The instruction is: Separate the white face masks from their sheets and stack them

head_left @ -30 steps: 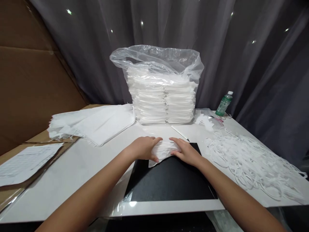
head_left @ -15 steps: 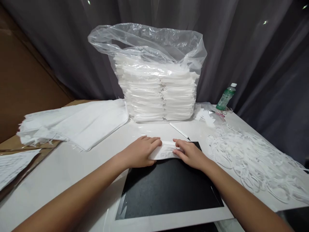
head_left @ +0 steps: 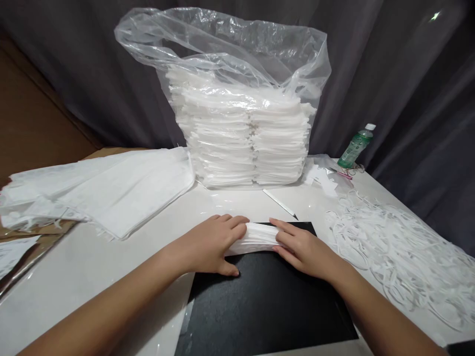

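White stacked masks (head_left: 256, 236) are gripped at both ends by curled left hand (head_left: 213, 242) and right hand (head_left: 302, 247) on a black mat (head_left: 267, 301); a full bag (head_left: 241, 143) is seen beyond.

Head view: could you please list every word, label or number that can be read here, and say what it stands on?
No text can be read.
Green bottle: its label is too small to read.
Paper sheet at the left edge: blurred, unreadable.
Folded white stack: no print shows.
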### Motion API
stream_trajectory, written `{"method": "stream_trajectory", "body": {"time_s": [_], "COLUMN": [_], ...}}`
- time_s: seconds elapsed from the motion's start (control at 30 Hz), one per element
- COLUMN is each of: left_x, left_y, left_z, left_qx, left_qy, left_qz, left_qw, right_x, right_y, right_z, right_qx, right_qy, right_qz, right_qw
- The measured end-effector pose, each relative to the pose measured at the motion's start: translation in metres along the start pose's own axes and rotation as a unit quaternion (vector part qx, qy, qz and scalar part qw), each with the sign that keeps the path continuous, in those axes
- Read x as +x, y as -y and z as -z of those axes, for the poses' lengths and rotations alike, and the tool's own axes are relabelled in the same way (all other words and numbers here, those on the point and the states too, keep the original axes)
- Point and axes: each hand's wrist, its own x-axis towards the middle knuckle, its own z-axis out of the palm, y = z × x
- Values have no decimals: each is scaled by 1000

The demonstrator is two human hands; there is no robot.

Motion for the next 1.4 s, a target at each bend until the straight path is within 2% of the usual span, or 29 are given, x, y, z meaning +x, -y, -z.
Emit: {"method": "stream_trajectory", "body": {"time_s": [0.17, 0.33, 0.43, 0.53, 0.63, 0.7, 0.8, 0.93, 1.0, 1.1, 1.2, 1.3, 1.4], "left_x": [1, 7, 7, 2, -2, -3, -1, 3, 6, 8, 8, 9, 10], "left_y": [1, -9, -14, -19, -25, -29, -28, -8, 3, 12, 12, 9, 10], "left_z": [-5, -23, -28, -24, -19, -19, -22, -32, -37, -43, -47, -50, -55], "left_qx": [17, 12, 34, 35, 28, 24, 18, 1, -83, -224, -244, -231, -243], "left_qy": [-23, -45, -53, -22, 5, 6, -22, -113, -154, -198, -240, -249, -237], "left_qz": [-8, 9, 27, 99, 194, 215, 201, 200, 190, 137, 108, 114, 120], "left_qw": [1000, 999, 998, 994, 981, 976, 979, 973, 966, 944, 933, 934, 933], "right_x": [-2, 1, 3, 3, 3, 5, 10, 15, 16, 18, 20, 23, 25], "right_y": [-2, -4, -6, -5, 1, 4, 3, -4, -5, -3, -3, -4, -5], "right_z": [-4, -32, -38, -33, -31, -34, -39, -43, -45, -47, -48, -48, -49], "right_qx": [19, 118, 183, 221, 235, 231, 222, 219, 230, 240, 237, 237, 232], "right_qy": [12, -69, -104, -84, -57, -89, -156, -162, -171, -206, -233, -240, -250], "right_qz": [-7, -60, -111, -153, -155, -151, -180, -213, -209, -192, -191, -214, -205], "right_qw": [1000, 989, 971, 959, 958, 957, 946, 938, 935, 929, 924, 917, 918]}}
